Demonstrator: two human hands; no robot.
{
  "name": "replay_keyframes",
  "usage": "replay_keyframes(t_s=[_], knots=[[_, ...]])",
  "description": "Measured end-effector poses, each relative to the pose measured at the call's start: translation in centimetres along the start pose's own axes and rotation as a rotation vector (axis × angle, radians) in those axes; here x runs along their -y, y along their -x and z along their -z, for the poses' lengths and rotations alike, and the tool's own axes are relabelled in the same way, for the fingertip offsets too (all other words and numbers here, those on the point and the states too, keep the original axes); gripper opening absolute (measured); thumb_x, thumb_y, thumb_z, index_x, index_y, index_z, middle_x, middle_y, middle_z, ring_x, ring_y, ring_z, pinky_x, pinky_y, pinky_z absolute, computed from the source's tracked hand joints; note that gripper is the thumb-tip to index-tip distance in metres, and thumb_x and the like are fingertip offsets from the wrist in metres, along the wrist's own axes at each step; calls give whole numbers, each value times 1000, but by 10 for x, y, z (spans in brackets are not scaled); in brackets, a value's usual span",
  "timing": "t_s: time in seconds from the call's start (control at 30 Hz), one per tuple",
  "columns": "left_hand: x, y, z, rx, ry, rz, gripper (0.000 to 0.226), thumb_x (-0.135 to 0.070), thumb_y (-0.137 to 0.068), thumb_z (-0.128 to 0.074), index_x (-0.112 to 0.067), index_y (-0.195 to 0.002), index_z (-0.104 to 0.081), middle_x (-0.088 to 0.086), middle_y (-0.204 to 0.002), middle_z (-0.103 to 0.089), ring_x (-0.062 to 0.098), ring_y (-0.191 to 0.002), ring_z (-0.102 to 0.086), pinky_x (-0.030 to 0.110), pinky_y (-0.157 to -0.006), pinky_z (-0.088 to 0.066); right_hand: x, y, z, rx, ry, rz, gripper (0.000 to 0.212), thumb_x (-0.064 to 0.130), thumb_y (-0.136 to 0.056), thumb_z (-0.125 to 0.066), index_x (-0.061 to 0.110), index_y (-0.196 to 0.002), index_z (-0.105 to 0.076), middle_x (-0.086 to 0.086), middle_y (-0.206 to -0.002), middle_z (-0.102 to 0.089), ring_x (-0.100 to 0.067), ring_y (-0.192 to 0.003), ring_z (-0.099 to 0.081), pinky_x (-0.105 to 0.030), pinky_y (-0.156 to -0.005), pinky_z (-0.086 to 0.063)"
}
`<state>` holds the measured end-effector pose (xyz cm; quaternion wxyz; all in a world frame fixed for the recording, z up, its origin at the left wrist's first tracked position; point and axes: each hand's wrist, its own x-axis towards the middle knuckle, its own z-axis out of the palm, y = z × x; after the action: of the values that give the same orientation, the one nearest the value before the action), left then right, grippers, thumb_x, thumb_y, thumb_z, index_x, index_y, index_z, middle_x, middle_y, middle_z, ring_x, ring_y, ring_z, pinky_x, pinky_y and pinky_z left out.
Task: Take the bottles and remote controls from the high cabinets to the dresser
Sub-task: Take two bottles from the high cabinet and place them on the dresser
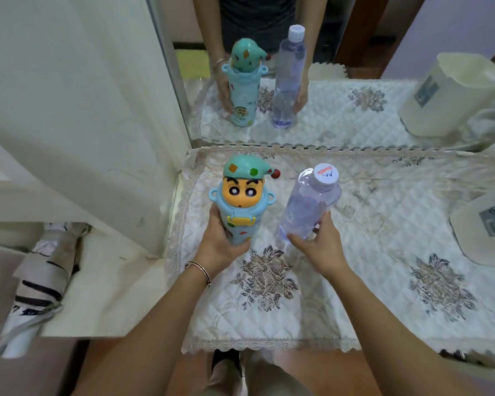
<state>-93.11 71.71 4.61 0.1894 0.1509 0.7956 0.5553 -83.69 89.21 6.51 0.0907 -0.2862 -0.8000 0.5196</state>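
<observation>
A: What takes up most of the view?

B: The dresser (355, 324), covered by a quilted cloth (369, 212) with lace edging and flower patterns. A mirror (340, 115) stands along its back edge and repeats everything in front of it.

A: And off to the sides?

B: A pale jug (486, 224) sits at the right edge of the dresser. On a lower ledge to the left lies a folded umbrella (37, 284).

A: Where are the bottles?

B: Both are over the near left part of the cloth, side by side and a little apart. The water bottle (306, 207) is clear with a white cap and leans to the right. The cartoon bottle (240, 201) is pale blue with a face and a green cap, and stands upright.

A: Who holds what?

B: The left hand (217, 244) is wrapped around the lower body of the cartoon bottle. The right hand (320, 241) grips the water bottle near its base. A thin bangle (202, 271) circles the left wrist.
</observation>
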Motion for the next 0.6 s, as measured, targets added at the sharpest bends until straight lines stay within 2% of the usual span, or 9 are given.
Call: replay_keyframes(t_s=[0.07,0.13,0.2,0.23,0.27,0.37,0.4,0.5,0.6], knots=[[0,1,2,6,-31,-20,75,3,-65,-78,-6,-126,-36,-19,-103,-48,-14,-89,-54,-6,-70,-40,-1,1,-4,-66,0,1,48,11,-69,-78,21,-101,-45,-12,-106,-57,-28,-96,-55,-37,-83,-47],[-1,3,0,-18,-13,0,70,3,-63,-79,-10,-120,-40,-22,-99,-48,-17,-83,-55,-5,-67,-42,-2,0,-9,-111,21,24,47,12,-67,-80,18,-100,-47,-7,-101,-53,-27,-97,-53,-28,-80,-43],[-1,3,-4,-61,29,26,69,5,-62,-79,-12,-117,-41,-22,-97,-50,-22,-79,-56,-3,-65,-44,-2,-1,-11,-120,13,36,49,12,-67,-80,31,-92,-42,-1,-100,-49,-21,-95,-51,-14,-79,-39],[-2,3,-7,-83,48,34,70,6,-62,-79,-9,-119,-42,-22,-96,-50,-20,-79,-57,-3,-64,-45,-3,-1,-12,-117,3,39,54,12,-67,-80,38,-90,-39,-1,-102,-49,-19,-95,-51,-8,-77,-40],[-2,2,-9,-92,59,38,72,8,-62,-78,-5,-122,-41,-21,-96,-50,-15,-80,-57,-2,-63,-45,-4,-2,-12,-112,-7,35,56,12,-67,-79,43,-88,-38,-2,-105,-51,-18,-96,-52,-8,-80,-42],[-3,-6,-11,-108,93,43,76,11,-63,-76,0,-127,-37,-16,-98,-52,-5,-86,-54,-1,-65,-46,-7,-2,-11,-94,-34,15,60,11,-66,-79,48,-91,-39,-8,-112,-55,-24,-103,-57,-41,-90,-51],[-4,-9,-10,-105,62,27,77,7,-62,-78,-1,-127,-37,-12,-100,-53,-1,-89,-55,-1,-68,-46,-6,-1,-10,-92,-37,6,59,10,-66,-79,47,-91,-40,-7,-112,-56,-24,-103,-57,-46,-90,-51],[-4,-12,-8,-75,0,-5,80,-3,-62,-81,-5,-129,-37,-4,-113,-51,6,-98,-53,-3,-74,-44,-6,-2,-12,-112,-53,-15,54,13,-65,-80,36,-97,-43,-7,-113,-57,-23,-104,-57,-48,-91,-50],[-5,-11,-5,-48,-10,5,77,-4,-63,-81,-11,-125,-35,-10,-108,-50,-8,-93,-51,-4,-72,-42,-8,-4,-17,-132,-50,-21,61,15,-64,-82,19,-112,-45,-8,-117,-56,-23,-108,-56,-47,-92,-50]])
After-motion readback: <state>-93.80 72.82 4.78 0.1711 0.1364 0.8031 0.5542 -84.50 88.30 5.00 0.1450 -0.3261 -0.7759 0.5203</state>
